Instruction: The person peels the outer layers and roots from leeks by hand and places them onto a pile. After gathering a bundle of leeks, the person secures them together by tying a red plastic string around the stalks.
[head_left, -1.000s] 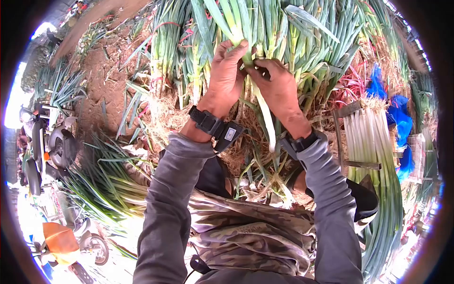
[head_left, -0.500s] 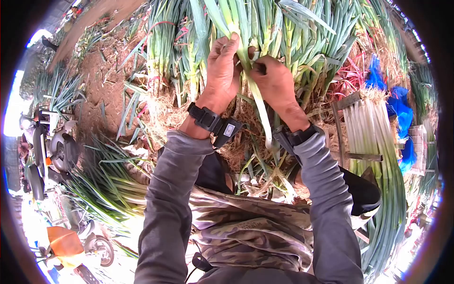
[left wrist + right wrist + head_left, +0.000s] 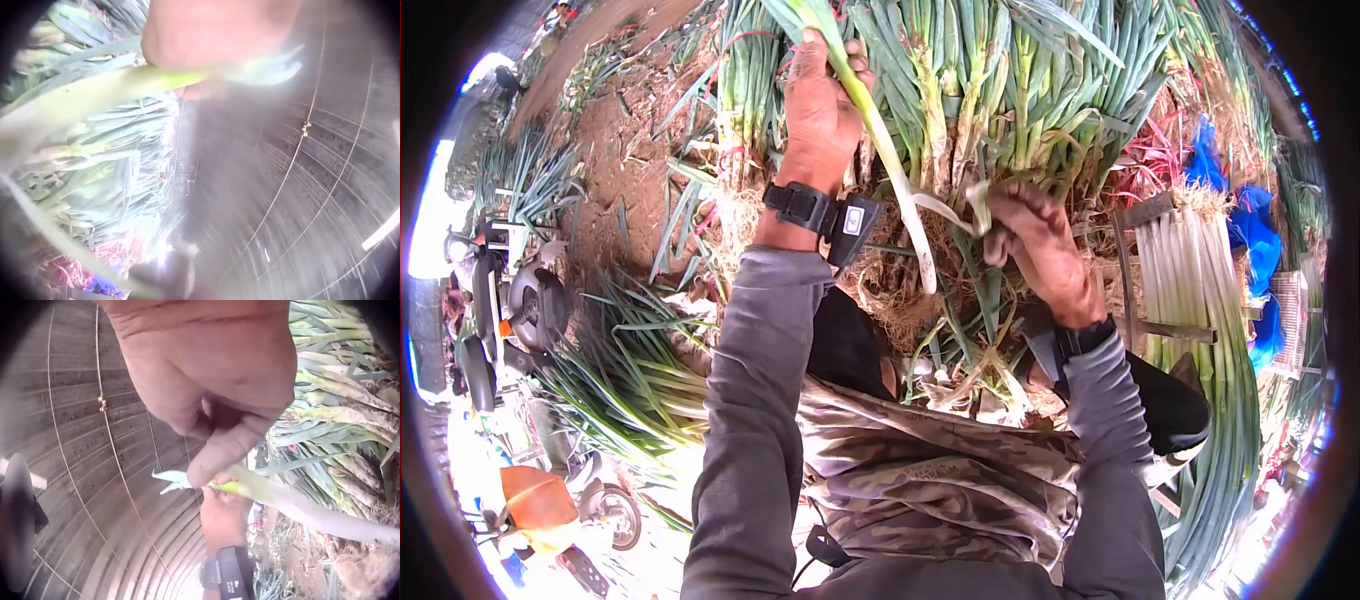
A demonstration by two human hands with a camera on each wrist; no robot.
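Note:
In the head view, my left hand (image 3: 825,115) grips a leek (image 3: 885,150) around its green upper part. The white root end hangs down and tilts to the right. A pale peeled outer leaf (image 3: 945,212) stretches from the lower white shank to my right hand (image 3: 1045,245), whose curled fingers hold its loose end. The left wrist view shows the leek (image 3: 81,100) close up, with the peeled strip (image 3: 56,234) drooping away below it. Seen from the right wrist, the leek's white shank (image 3: 312,512) crosses below the right hand.
Dense bundles of leeks (image 3: 1020,90) stand behind the hands, roots toward me. Cleaned leeks (image 3: 1190,290) lie on a wooden rack (image 3: 1170,330) at right, beside blue plastic (image 3: 1250,240). More leeks (image 3: 635,370) lie at left, near parked motorcycles (image 3: 525,300).
Both hands were together on the leek's upper part. The left hand has shifted left with it, while the right has pulled down and right, drawing an outer leaf off the shank.

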